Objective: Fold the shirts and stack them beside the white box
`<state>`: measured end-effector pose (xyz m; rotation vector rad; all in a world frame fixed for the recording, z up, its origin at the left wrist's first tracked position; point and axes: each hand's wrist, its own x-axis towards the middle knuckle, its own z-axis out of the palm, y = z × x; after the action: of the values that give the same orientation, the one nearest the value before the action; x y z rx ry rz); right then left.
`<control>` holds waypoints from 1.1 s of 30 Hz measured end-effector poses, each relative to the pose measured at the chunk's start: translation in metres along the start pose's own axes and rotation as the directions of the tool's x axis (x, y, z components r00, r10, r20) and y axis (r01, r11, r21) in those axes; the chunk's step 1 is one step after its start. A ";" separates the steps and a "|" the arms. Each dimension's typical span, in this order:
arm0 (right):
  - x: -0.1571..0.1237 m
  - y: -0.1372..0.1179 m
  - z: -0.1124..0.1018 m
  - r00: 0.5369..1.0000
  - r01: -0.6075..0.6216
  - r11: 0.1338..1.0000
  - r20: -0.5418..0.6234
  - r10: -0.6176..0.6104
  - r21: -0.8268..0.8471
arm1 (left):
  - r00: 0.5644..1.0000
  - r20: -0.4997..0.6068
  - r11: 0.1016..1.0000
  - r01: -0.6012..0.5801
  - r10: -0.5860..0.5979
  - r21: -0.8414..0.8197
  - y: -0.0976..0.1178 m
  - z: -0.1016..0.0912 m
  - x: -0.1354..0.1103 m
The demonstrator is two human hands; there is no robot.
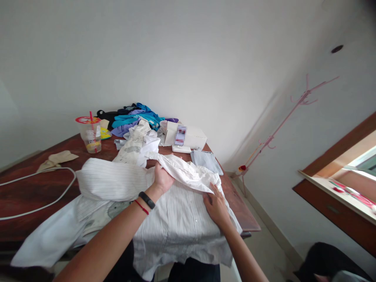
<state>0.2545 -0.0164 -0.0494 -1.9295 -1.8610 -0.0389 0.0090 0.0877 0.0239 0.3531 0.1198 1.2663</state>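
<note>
A white pin-striped shirt (179, 219) lies spread across the near part of a dark wooden table (35, 188) and hangs over its front edge. My left hand (162, 178), with a black band and a red string on the wrist, is closed on a folded-over sleeve (188, 172) of this shirt near its collar end. My right hand (216, 205) lies flat on the shirt's right side, fingers stretched out, pressing the cloth where the sleeve ends.
Behind the shirt are a crumpled white garment (138, 147), a heap of blue, purple and black clothes (135, 115), a white box (188, 137), a plastic cup with a red lid (91, 135), a folded grey cloth (207, 160) and a white cable (44, 192). A pink coat stand (282, 121) is by the wall.
</note>
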 end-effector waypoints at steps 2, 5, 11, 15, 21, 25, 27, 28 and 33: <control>0.000 0.000 0.000 1.000 0.000 1.000 0.003 0.000 -0.008 | 1.000 -0.007 1.000 0.003 -0.003 0.002 0.000 0.001 -0.001; 0.000 0.000 0.000 1.000 0.003 1.000 0.011 -0.003 0.000 | 1.000 -0.014 1.000 0.008 -0.008 -0.001 0.000 0.001 -0.001; 0.001 0.001 0.000 1.000 0.007 1.000 0.022 -0.008 0.022 | 0.999 -0.030 1.000 -0.023 0.024 0.013 0.000 -0.003 0.003; 0.002 0.001 0.000 1.000 0.000 1.000 0.027 -0.001 0.027 | 1.000 -0.016 0.999 -0.023 0.024 0.047 0.000 -0.003 0.003; 0.003 0.002 0.000 1.000 -0.002 1.000 0.018 0.002 0.019 | 1.000 -0.015 0.995 -0.019 0.020 0.094 0.001 -0.001 0.002; 0.003 0.002 -0.002 0.999 0.001 1.000 0.041 -0.002 0.029 | 0.999 0.001 0.992 -0.042 0.042 0.123 0.000 -0.002 0.003; 0.003 0.001 -0.003 0.999 -0.005 0.999 0.044 0.004 0.033 | 0.998 0.011 0.989 -0.057 0.056 0.137 -0.001 -0.003 0.004; 0.003 0.000 -0.004 0.999 -0.009 0.999 0.043 0.008 0.033 | 0.998 0.017 0.987 -0.061 0.059 0.146 -0.001 -0.003 0.004; 0.003 0.000 -0.005 1.000 -0.010 0.999 0.027 0.009 0.042 | 0.998 0.039 0.983 -0.056 0.049 0.177 -0.002 -0.004 0.005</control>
<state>0.2557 -0.0154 -0.0440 -1.9194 -1.8546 0.0283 0.0116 0.0930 0.0204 0.5352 0.1964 1.3044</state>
